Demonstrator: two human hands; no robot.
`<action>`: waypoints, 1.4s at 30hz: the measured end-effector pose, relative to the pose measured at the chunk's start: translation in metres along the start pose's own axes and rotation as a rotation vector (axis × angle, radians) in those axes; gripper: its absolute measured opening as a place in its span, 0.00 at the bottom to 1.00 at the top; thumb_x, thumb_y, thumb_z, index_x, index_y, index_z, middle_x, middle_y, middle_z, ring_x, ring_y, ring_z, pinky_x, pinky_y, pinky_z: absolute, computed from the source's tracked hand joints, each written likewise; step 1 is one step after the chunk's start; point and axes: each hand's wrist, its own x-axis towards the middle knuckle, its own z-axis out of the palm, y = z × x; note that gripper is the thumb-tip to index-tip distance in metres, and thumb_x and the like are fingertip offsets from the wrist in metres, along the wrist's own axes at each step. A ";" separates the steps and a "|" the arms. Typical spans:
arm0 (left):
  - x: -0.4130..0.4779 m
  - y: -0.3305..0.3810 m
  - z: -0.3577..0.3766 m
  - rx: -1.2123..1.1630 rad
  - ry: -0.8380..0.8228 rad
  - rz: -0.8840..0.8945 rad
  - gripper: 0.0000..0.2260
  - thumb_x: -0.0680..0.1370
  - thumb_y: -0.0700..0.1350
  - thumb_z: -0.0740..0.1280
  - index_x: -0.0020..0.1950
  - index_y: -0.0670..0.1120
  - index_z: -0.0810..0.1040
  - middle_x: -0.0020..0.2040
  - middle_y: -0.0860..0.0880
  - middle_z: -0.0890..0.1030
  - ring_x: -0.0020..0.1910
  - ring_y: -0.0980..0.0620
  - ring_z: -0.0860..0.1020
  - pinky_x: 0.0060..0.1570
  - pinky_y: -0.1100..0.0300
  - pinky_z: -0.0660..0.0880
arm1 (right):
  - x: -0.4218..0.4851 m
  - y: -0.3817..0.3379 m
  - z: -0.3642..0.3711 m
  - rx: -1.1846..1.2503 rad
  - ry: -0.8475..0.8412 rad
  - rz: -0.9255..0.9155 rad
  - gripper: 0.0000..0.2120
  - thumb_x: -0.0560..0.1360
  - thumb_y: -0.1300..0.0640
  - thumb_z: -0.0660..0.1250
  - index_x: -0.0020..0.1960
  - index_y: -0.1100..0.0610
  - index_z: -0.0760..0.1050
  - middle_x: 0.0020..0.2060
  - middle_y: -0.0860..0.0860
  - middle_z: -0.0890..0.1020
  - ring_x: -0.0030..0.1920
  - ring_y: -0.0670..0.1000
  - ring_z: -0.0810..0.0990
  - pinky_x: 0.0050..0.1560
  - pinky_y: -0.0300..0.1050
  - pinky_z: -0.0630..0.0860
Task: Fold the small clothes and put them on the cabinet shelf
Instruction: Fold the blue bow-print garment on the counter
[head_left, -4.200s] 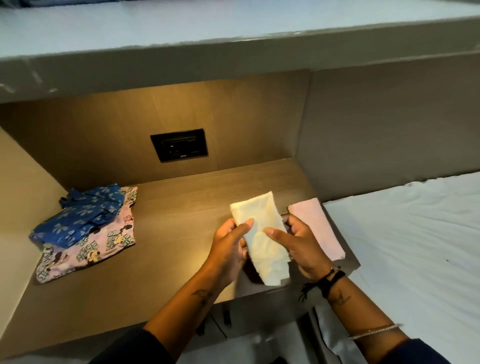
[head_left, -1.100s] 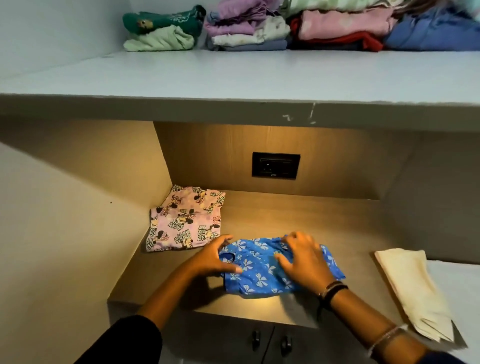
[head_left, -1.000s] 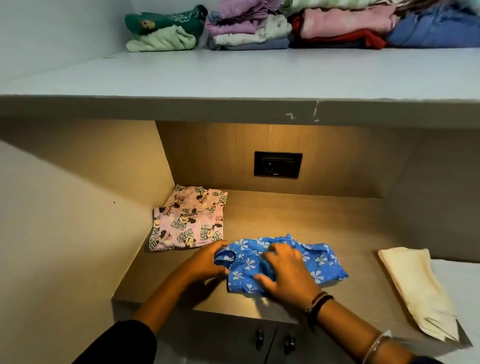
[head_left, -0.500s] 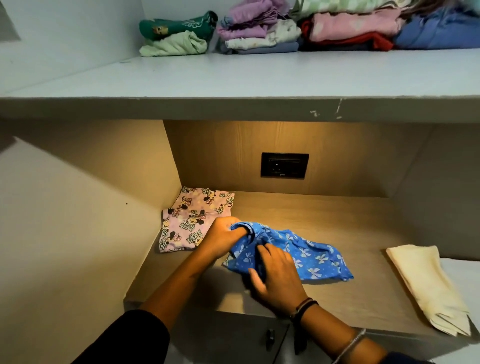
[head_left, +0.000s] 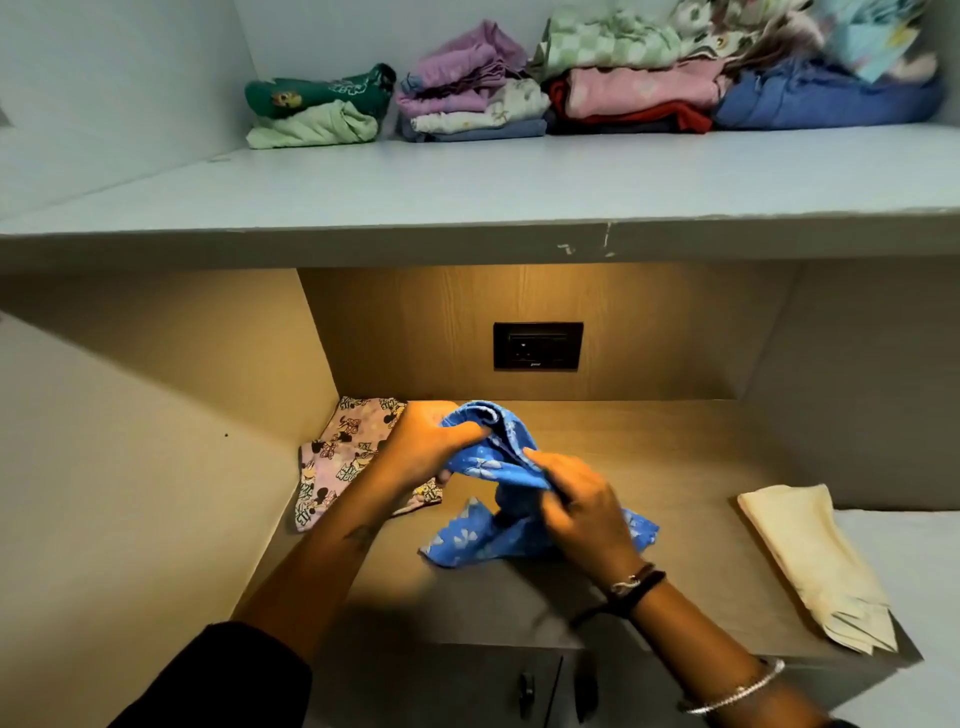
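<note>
The left hand (head_left: 423, 447) is raised above the wooden ledge (head_left: 675, 467), its fingers clamped on a bunched upper fold of the blue flower-print garment (head_left: 493, 499). The right hand (head_left: 582, 512) is lower and nearer the camera, palm down, fingers closed on the middle of the same garment. Both forearms are reached in from the lower edge of the view, the left in a dark sleeve (head_left: 223, 680), the right with a dark band and a bangle at the wrist. The garment is stretched between the two hands, and its lower part is draped onto the ledge, where it lies crumpled.

Just behind the left hand a pink cartoon-print garment (head_left: 337, 457) is spread flat in the ledge's left rear corner; part of it is covered by the left wrist. A folded cream cloth (head_left: 810, 561) is laid at the ledge's right front corner, well apart from the hands. A black socket plate (head_left: 537, 345) is set in the back panel. Above, on the pale cabinet shelf (head_left: 467, 182), folded clothes (head_left: 597, 88) are stacked in a row along the back wall.

The right end of that row is blurred and cut off by the frame. The garment's shape cannot be made out where it is covered by the right hand. Cabinet doors with dark knobs (head_left: 527, 691) are seen dimly below the ledge.
</note>
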 end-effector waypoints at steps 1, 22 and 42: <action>0.000 0.000 -0.006 0.030 -0.029 -0.009 0.12 0.75 0.41 0.71 0.47 0.31 0.79 0.32 0.40 0.75 0.20 0.55 0.67 0.18 0.65 0.63 | 0.006 0.003 -0.014 0.055 -0.027 0.024 0.17 0.69 0.68 0.63 0.55 0.61 0.81 0.49 0.56 0.85 0.49 0.56 0.83 0.52 0.44 0.75; 0.010 0.023 -0.031 0.124 -0.202 -0.091 0.09 0.71 0.48 0.76 0.41 0.43 0.83 0.38 0.45 0.86 0.36 0.51 0.84 0.34 0.61 0.78 | 0.056 0.015 -0.088 0.655 -0.018 0.503 0.15 0.77 0.51 0.67 0.45 0.63 0.81 0.38 0.52 0.84 0.40 0.48 0.79 0.39 0.42 0.75; -0.004 0.075 -0.076 0.003 -0.331 0.075 0.25 0.56 0.61 0.81 0.43 0.46 0.83 0.43 0.45 0.85 0.43 0.48 0.84 0.42 0.58 0.81 | 0.095 -0.002 -0.159 1.193 -0.489 0.338 0.16 0.62 0.54 0.81 0.45 0.58 0.82 0.43 0.53 0.85 0.44 0.51 0.84 0.46 0.44 0.81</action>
